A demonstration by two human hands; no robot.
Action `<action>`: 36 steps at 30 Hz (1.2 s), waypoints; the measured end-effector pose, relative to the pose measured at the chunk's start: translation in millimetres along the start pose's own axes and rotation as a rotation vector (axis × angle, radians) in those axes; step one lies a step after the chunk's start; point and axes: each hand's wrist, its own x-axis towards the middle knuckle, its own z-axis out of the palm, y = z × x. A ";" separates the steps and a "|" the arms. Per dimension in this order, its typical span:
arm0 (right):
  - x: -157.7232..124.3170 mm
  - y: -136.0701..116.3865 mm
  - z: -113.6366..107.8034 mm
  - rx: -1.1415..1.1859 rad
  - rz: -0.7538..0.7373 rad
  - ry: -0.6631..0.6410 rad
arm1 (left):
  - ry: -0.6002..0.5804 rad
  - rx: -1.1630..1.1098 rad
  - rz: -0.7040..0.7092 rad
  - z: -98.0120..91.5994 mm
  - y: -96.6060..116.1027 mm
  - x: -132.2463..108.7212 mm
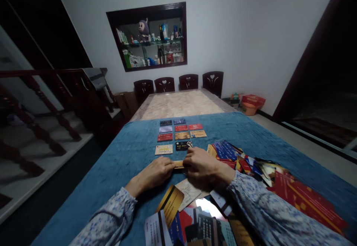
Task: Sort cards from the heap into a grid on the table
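Note:
A yellowish card [179, 164] lies low over the blue cloth between my two hands. The fingers of my left hand [156, 171] close on its left end. My right hand [202, 164] grips its right end and covers that part of it. Just beyond stand a black VIP card [182, 146], partly behind my right fingers, and a white and yellow card [164, 149]. Farther off, rows of laid-out cards include a red card [165, 137] and a gold card [182, 136]. Nearer me is a loose heap with a gold striped card [170, 204].
Another pile with a blue card [226, 151] and large red sheets [304, 197] spreads to the right, beside my right forearm. A blue cloth [111, 175] covers the near table; the patterned tabletop [181, 104] shows beyond. Dark chairs [188, 80] line the far end.

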 end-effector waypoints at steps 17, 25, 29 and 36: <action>-0.2 8.8 11.7 -0.032 0.121 0.162 | 0.195 -0.231 -0.109 -1.7 -10.0 -1.9; 0.6 6.8 19.1 0.039 0.165 0.241 | 0.276 -0.296 -0.157 8.0 -13.2 -2.7; 1.7 5.7 22.2 0.026 0.175 0.232 | 0.301 -0.295 -0.149 10.6 -11.4 -2.0; 3.2 6.6 33.2 -0.015 0.183 0.243 | 0.304 -0.259 -0.156 16.2 -7.8 -1.3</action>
